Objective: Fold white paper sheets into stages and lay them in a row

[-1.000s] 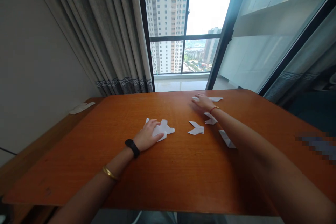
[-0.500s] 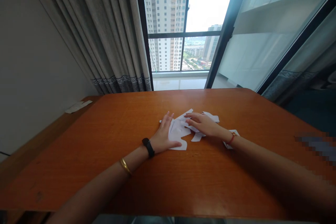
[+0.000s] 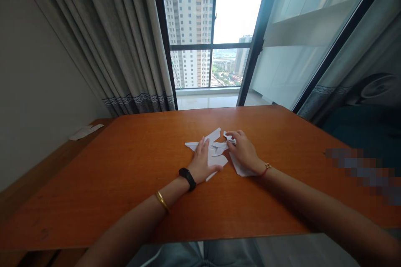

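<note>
Torn or cut pieces of white paper (image 3: 218, 160) lie in a loose pile on the brown wooden table (image 3: 138, 158). My left hand (image 3: 201, 166), with a black watch and a gold bangle on its arm, rests open over the left part of the pile, thumb spread away from the fingers. On the pile's right side, my right hand (image 3: 244, 152) has its fingers curled round a scrap of paper (image 3: 231, 138). Under that palm and wrist another white piece (image 3: 240, 170) shows in part; the hand covers the rest.
A flat whitish paper strip (image 3: 86, 132) lies on the ledge left of the table. Beyond the far edge are a grey curtain (image 3: 125, 50) and a framed window (image 3: 213, 46). Something blurred out (image 3: 360, 171) is at the table's right.
My right hand has drawn in, and its fingers have curled round paper. The scraps are shifted and sit closer together. My left hand still lies on the pile. The view has tilted slightly.
</note>
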The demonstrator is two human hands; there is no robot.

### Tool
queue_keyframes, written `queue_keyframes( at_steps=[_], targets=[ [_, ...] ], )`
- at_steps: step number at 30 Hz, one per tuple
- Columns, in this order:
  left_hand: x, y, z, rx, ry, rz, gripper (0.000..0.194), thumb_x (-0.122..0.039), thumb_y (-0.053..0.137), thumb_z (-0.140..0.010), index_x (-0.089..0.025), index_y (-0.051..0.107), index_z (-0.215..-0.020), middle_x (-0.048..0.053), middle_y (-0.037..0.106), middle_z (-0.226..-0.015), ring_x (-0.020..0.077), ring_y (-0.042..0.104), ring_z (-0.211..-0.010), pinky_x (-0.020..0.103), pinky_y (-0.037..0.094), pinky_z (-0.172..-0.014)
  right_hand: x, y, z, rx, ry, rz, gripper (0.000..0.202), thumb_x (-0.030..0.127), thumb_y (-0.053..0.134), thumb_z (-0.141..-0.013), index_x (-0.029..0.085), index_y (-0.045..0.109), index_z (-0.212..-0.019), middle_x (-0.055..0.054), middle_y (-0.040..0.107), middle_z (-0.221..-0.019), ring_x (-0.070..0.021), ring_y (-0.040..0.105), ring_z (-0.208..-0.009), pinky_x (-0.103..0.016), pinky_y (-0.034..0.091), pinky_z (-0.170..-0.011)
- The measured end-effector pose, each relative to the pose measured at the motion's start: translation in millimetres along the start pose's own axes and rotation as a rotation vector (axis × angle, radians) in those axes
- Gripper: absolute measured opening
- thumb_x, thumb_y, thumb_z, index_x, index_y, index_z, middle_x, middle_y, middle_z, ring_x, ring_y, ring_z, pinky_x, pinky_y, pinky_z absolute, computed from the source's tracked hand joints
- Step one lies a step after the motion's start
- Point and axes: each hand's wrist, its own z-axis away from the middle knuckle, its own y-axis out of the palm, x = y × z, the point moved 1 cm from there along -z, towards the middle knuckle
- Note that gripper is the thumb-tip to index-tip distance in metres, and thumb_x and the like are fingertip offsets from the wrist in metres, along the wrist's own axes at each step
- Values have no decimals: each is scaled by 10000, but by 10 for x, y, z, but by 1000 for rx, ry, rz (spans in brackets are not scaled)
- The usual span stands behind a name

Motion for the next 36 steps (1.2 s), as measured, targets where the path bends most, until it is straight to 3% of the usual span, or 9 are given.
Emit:
queue_keyframes(
  at_steps=[5, 9, 15, 18, 20, 25, 30, 33, 36],
  targets=[
    [-160, -106, 109, -251, 52, 133, 875, -173, 584, -741, -148, 81, -1457, 169, 92, -1531, 255, 62, -1431, 465, 99, -1165, 384, 78, -505, -137, -2, -378, 305, 349, 454, -884, 169, 566, -1103, -96, 595, -1049, -190, 581, -859, -335, 479, -772],
    [-108, -357, 205, -414, 77, 102, 750, -219, 527, -819, -191, 121, -1449, 136, 127, -1523, 244, 107, -1422, 469, 131, -1159, 170, 80, -773, -12, 123, -369, 373, 425, 459, -871, 165, 576, -1111, -110, 608, -1117, -206, 574, -979, -349, 456, -848],
    [-150, -331, 305, 32, 216, -206, 623, -451, 577, -820, -240, 371, -1369, 102, 306, -1489, 293, 190, -1398, 549, 117, -1137, -460, 38, -629, 112, 340, -208, 443, 369, 855, -369, 158, 592, -656, -161, 601, -950, -447, 439, -1130, -561, 329, -914],
    [-219, -177, 247, 234, 304, -317, 718, -539, 603, -778, -299, 337, -1399, 79, 265, -1519, 330, 160, -1403, 656, -1, -1087, -444, 54, -552, 162, 311, -267, 443, 329, 847, -383, 170, 544, -665, -86, 597, -809, -354, 545, -965, -473, 414, -823],
    [-202, -130, 163, 252, 264, -357, 712, -499, 593, -800, -316, 294, -1419, 74, 229, -1534, 328, 161, -1402, 687, -1, -1062, -331, 42, -545, 196, 254, -360, 411, 323, 819, -458, 174, 539, -721, -28, 580, -730, -245, 580, -790, -372, 456, -712],
    [28, -234, -54, -3, -86, -360, 688, -372, 546, -832, -232, 251, -1437, 142, 235, -1517, 331, 226, -1376, 653, 137, -1064, 26, -44, -559, 240, 132, -619, 378, 409, 712, -666, 174, 534, -903, 28, 553, -673, -113, 531, -561, -242, 436, -507],
    [8, -323, -39, -337, -41, -270, 719, -259, 520, -822, -217, 172, -1449, 145, 224, -1509, 300, 198, -1391, 600, 147, -1093, 131, -60, -505, 376, 137, -862, 561, 415, 691, -719, 169, 470, -1172, -38, 632, -825, -154, 617, -638, -282, 495, -551],
    [-79, -349, 56, -352, 42, -248, 706, -216, 506, -821, -232, 173, -1444, 136, 205, -1512, 281, 181, -1399, 591, 127, -1104, -66, -139, -405, 344, 145, -592, 672, 413, 749, -654, 175, 481, -1223, -122, 616, -1075, -206, 634, -822, -328, 516, -670],
    [-107, -373, 151, -236, 83, -264, 598, -237, 522, -824, -261, 314, -1385, 114, 231, -1501, 286, 224, -1382, 603, 109, -1101, -338, -266, -199, 448, 69, -69, 598, 458, 848, -447, 181, 643, -936, -114, 629, -976, -284, 591, -906, -365, 479, -747]
  ],
)
